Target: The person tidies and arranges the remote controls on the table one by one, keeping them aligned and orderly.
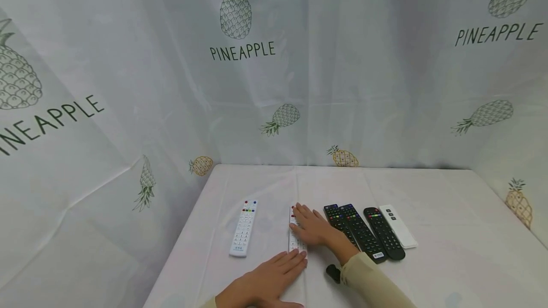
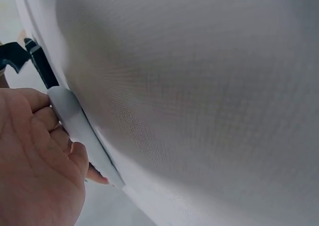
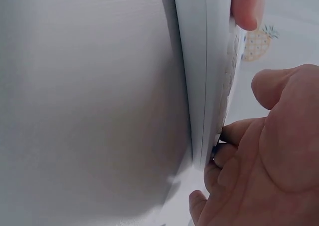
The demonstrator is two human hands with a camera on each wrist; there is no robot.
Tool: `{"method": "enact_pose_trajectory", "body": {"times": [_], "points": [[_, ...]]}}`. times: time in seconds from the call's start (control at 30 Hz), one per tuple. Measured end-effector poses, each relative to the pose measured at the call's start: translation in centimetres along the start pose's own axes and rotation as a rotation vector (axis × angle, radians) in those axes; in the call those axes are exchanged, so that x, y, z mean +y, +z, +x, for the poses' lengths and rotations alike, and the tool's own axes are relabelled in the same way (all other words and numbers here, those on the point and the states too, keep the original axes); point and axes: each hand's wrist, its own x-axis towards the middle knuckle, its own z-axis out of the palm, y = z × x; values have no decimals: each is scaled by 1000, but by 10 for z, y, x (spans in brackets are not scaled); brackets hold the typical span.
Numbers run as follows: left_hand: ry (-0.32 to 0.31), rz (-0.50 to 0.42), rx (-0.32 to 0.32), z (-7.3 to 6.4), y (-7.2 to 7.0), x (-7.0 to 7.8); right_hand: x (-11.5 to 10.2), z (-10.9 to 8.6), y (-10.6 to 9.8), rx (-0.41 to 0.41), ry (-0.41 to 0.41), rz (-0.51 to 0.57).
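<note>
As the head view shows, a white remote (image 1: 295, 241) lies lengthwise on the worktop (image 1: 454, 227), partly covered at both ends. We see the right hand (image 1: 314, 228) over its far end and the left hand (image 1: 274, 277) at its near end; each grip is unclenched, fingers extended in contact. We judge the step to be straightening the remote; the next move seems to call for light, even pressure. Outward, we find a second white remote (image 1: 243, 229) leftward and three black remotes (image 1: 384, 233) rightward. Only the right wrist view reveals the handled remote's side seam.
</note>
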Motion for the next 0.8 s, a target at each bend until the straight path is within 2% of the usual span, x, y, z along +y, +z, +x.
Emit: {"method": "enact_pose_trajectory", "body": {"times": [0.27, 0.63, 0.8], "points": [[-21, 10, 23, -8, -1, -2, -6, 5, 1, 0, -37, 25], [-73, 0, 38, -19, -7, -3, -11, 20, 4, -13, -16, -1], [-73, -14, 38, -25, -9, -3, -14, 24, 6, -8, -21, 18]]}}
